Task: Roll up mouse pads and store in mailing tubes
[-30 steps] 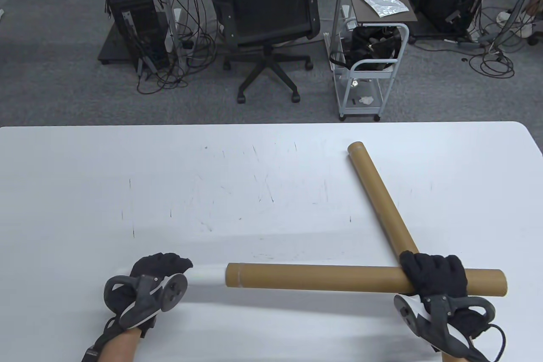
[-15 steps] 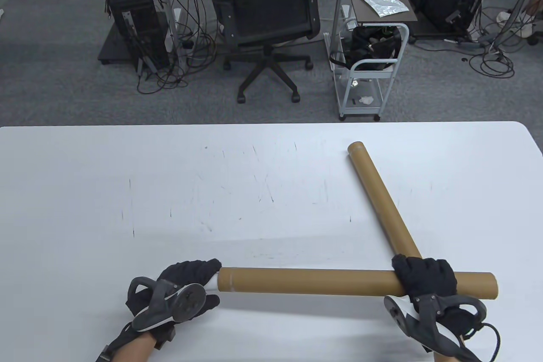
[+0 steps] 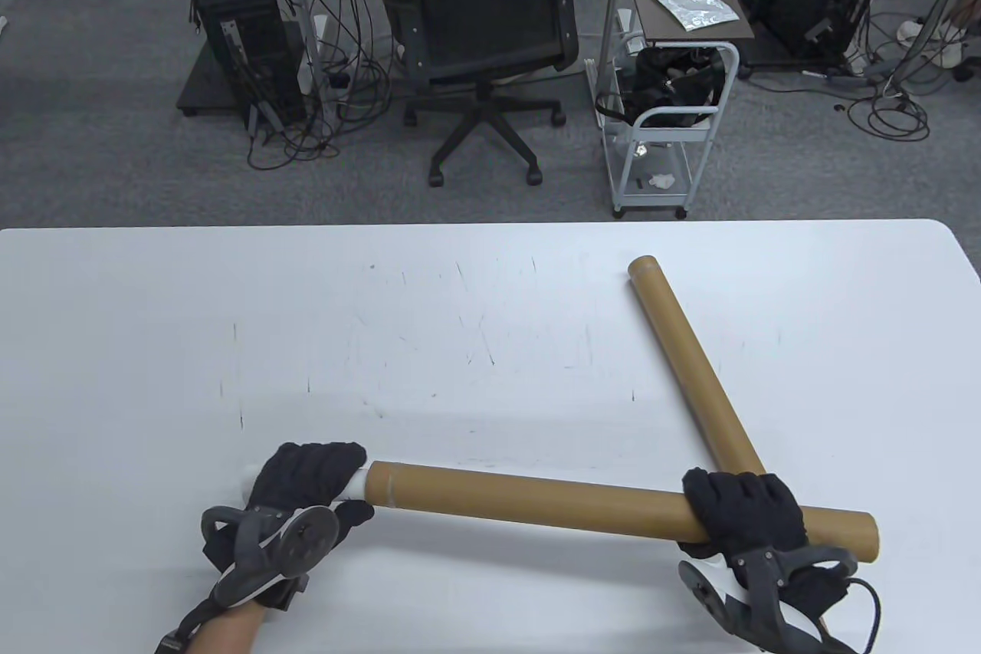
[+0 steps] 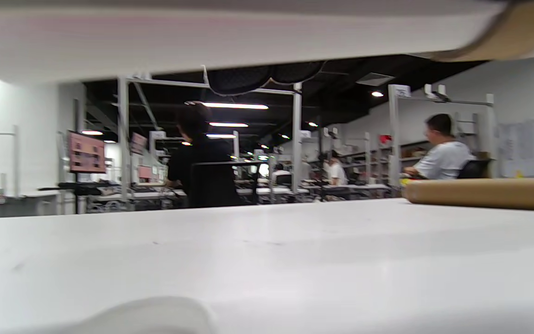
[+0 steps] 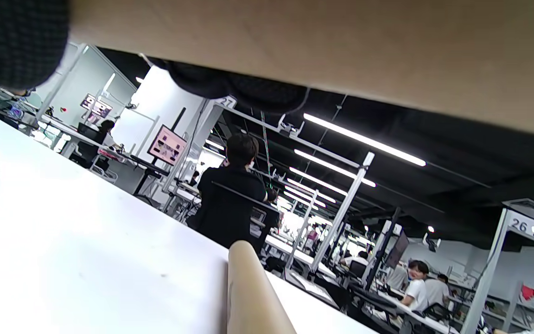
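Holding now: a brown tube (image 3: 536, 498), lying across the near part of the white bench (image 3: 460, 317)
Right hand (image 3: 745, 514): wrapped over the tube near its right end, fingers (image 3: 709, 489) curled around it
Left hand (image 3: 306, 476): at the tube's left end, fingers curled around a rolled white pad (image 3: 354, 486) sticking out of the tube mouth
Second tube (image 3: 690, 366): flat on the bench, slanting away, its near end under the held tube
Far side: black chair (image 3: 479, 18), small cart (image 3: 667, 117)
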